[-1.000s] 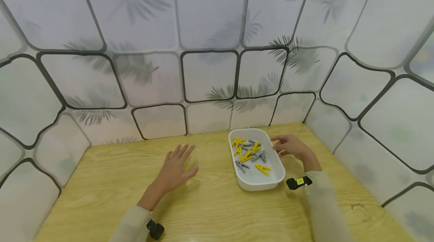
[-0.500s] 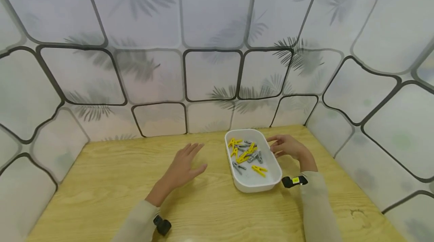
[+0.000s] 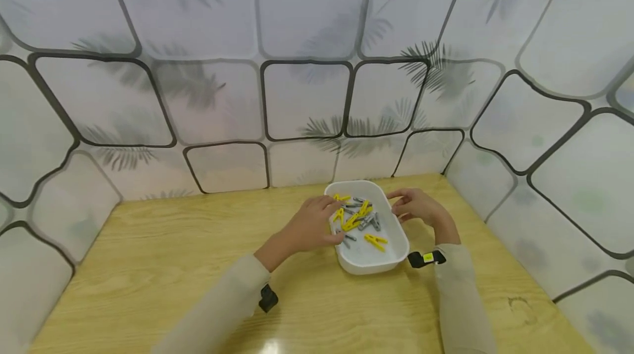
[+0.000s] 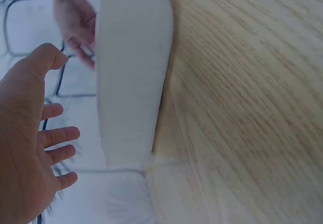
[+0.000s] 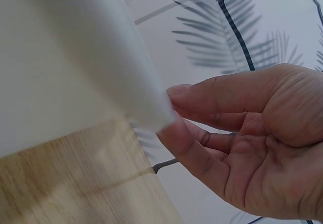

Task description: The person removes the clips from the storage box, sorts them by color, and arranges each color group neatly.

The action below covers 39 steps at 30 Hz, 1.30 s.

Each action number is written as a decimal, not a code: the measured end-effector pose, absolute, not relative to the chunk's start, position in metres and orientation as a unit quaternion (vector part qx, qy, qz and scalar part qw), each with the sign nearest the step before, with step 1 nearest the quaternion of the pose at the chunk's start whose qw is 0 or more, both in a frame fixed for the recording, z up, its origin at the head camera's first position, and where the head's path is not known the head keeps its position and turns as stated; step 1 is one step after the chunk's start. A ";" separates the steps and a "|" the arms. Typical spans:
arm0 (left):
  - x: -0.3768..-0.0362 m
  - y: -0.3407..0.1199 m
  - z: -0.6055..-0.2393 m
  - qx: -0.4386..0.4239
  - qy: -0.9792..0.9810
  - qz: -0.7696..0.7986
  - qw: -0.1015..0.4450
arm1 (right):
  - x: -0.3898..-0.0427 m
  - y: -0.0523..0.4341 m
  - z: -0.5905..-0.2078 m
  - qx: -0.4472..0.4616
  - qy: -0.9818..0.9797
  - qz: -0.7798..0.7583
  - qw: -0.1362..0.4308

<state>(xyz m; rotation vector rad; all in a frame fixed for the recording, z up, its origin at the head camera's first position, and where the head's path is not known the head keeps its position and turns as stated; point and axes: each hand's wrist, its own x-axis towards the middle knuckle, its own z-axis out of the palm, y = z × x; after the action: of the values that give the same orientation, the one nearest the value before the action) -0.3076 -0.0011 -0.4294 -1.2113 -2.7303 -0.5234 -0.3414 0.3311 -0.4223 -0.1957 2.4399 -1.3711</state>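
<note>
Head view showed a white tray [image 3: 369, 257] on the wooden desk [image 3: 148, 266], standing at about 1 o'clock from the person, near the patterned wall [image 3: 307, 101]. Inside the tray lay a loose heap of yellow and grey clothes pegs [image 3: 358, 221]. One yellow peg [image 3: 375, 240] lay a little apart, toward the near end.

The left hand [image 3: 312, 224] reached over the tray's rim at 9 o'clock, with its fingers relaxed and spread; the fingertips were at the pegs, but I could not tell if they touched any. It held nothing. In the left wrist view this hand [image 4: 28, 148] was plainly wide, beside the outer side of the tray [image 4: 131, 77].

The right hand [image 3: 418, 208] was at the rim at 3 o'clock. In the right wrist view its thumb and fingers [image 5: 202, 95] pinched the thin edge of the tray [image 5: 75, 57].

I judged that the tray was light, stiff plastic with a smooth surface, so it could slide easily on the desk; holding the rim on both long sides seemed the safest grip. The pegs looked small, light and hard, not fragile. They would probably tangle, so one should be pinched at its handle end.
</note>
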 end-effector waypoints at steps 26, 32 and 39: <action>-0.321 0.097 -0.406 -0.501 -0.865 -0.008 -0.009 | -0.338 0.331 -0.422 -0.060 0.867 -0.470 0.156; -0.323 0.105 -0.413 -0.489 -0.872 -0.015 -0.024 | -0.339 0.331 -0.423 -0.065 0.865 -0.472 0.156; -0.323 0.103 -0.424 -0.488 -0.870 0.061 0.008 | -0.339 0.331 -0.424 -0.064 0.863 -0.476 0.155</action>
<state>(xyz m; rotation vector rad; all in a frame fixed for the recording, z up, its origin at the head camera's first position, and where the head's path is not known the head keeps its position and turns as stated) -0.3230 0.1029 -0.4239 -1.5269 -2.7209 0.1898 -0.3388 0.3315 -0.4243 -0.1833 2.4735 -1.3646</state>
